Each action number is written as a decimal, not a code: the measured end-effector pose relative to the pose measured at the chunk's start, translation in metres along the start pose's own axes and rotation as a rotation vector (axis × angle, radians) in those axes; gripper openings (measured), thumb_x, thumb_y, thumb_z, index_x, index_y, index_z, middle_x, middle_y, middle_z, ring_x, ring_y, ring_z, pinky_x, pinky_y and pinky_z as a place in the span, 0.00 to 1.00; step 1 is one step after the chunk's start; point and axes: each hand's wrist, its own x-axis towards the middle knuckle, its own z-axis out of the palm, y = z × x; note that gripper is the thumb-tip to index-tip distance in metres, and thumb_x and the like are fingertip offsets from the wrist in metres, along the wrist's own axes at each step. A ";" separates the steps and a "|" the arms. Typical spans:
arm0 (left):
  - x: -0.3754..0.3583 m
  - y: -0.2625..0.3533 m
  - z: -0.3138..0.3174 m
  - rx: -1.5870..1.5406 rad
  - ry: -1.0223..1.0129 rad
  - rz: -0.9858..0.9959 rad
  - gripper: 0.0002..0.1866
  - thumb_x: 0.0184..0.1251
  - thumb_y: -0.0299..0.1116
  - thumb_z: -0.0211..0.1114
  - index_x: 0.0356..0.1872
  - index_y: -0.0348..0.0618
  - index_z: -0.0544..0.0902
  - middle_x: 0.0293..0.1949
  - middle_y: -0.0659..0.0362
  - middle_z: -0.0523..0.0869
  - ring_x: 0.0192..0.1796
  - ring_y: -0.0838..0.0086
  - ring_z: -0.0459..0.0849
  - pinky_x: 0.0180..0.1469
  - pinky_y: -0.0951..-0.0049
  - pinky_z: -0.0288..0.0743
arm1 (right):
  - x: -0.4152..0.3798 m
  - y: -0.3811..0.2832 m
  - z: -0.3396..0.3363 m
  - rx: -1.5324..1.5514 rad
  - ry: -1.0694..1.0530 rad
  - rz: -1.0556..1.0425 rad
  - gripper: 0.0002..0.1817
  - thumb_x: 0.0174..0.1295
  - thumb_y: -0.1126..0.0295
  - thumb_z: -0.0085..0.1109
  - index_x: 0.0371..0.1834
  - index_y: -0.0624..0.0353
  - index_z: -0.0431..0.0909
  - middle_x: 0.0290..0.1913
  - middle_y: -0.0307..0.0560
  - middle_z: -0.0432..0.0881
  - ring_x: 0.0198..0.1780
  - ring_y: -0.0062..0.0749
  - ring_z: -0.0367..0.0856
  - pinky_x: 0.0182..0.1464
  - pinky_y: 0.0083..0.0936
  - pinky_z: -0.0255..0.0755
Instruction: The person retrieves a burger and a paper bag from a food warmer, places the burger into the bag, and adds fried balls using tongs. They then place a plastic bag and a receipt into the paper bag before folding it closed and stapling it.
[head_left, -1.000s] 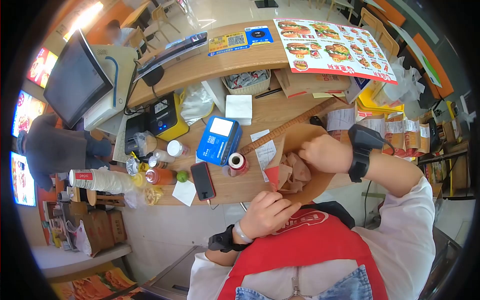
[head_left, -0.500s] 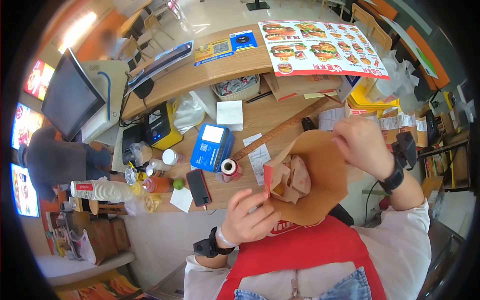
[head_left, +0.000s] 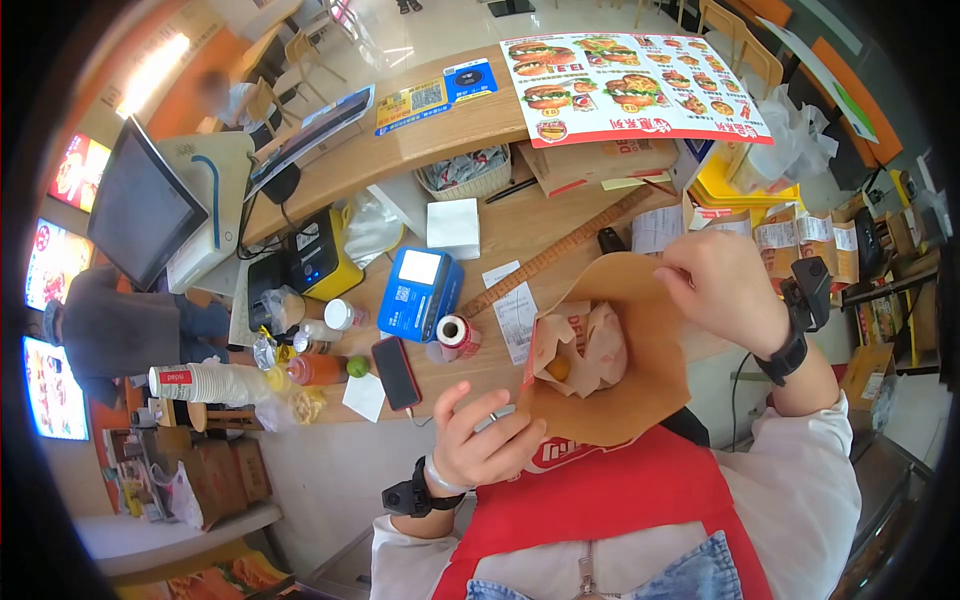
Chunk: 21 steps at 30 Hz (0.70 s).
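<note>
While left fingers (head_left: 512,430) spread, right fingers (head_left: 682,287) curl, hold unclear | paper bag (head_left: 652,370): brown, gaping

Head-worn view, forward and down, close above the paper bag (head_left: 652,372)

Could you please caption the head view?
Left hand and right hand flank an open brown paper bag holding tan paper packaging.

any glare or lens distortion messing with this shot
Head view: strong fisheye bend, with the counter curving and the corners black; head view: the overhead light is blown out; head view: no strong glare on the paper bag, its contents visible.
</note>
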 end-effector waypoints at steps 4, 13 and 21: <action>0.001 -0.006 0.026 -0.141 -0.176 -0.149 0.12 0.42 0.32 0.67 0.32 0.48 0.80 0.37 0.64 0.77 0.49 0.66 0.72 0.56 0.56 0.60 | 0.004 0.010 0.033 -0.008 -0.052 -0.005 0.10 0.45 0.65 0.59 0.23 0.59 0.73 0.22 0.48 0.75 0.27 0.43 0.76 0.28 0.35 0.69; -0.007 -0.007 0.052 -0.339 -0.107 -0.461 0.18 0.39 0.27 0.69 0.37 0.44 0.77 0.39 0.57 0.77 0.49 0.58 0.71 0.52 0.59 0.64 | 0.013 0.002 0.040 -0.080 -0.026 -0.019 0.16 0.44 0.68 0.62 0.35 0.59 0.69 0.33 0.46 0.73 0.37 0.39 0.74 0.33 0.31 0.71; -0.080 -0.025 0.138 -0.422 -0.389 -0.851 0.11 0.48 0.31 0.64 0.32 0.39 0.75 0.32 0.50 0.79 0.38 0.56 0.77 0.39 0.63 0.70 | 0.022 0.010 0.060 0.108 0.104 -0.244 0.23 0.42 0.75 0.60 0.47 0.58 0.69 0.40 0.47 0.70 0.45 0.42 0.68 0.47 0.31 0.65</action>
